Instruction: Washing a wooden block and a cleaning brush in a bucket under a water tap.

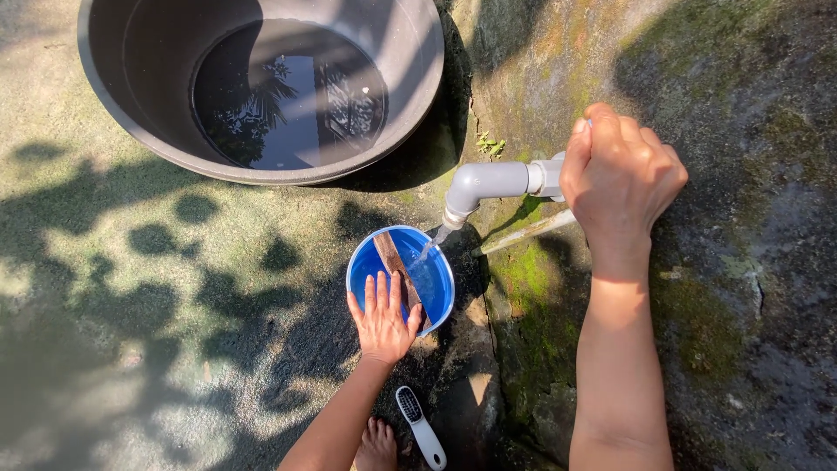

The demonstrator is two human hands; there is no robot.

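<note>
Two hands outdoors | mossy concrete ground (131,288) | dappled shade | grey tub (261,87)

The right hand (621,183) is closed over the tap handle, so the handle itself is hidden. The left hand (384,318) covers the near rim of the blue bucket (440,283) and the lower end of the brown strip (392,260) inside it. The grey tub (113,78) is cut off by the top edge. 1 bare foot (377,447) is cut off at the bottom edge.
</note>
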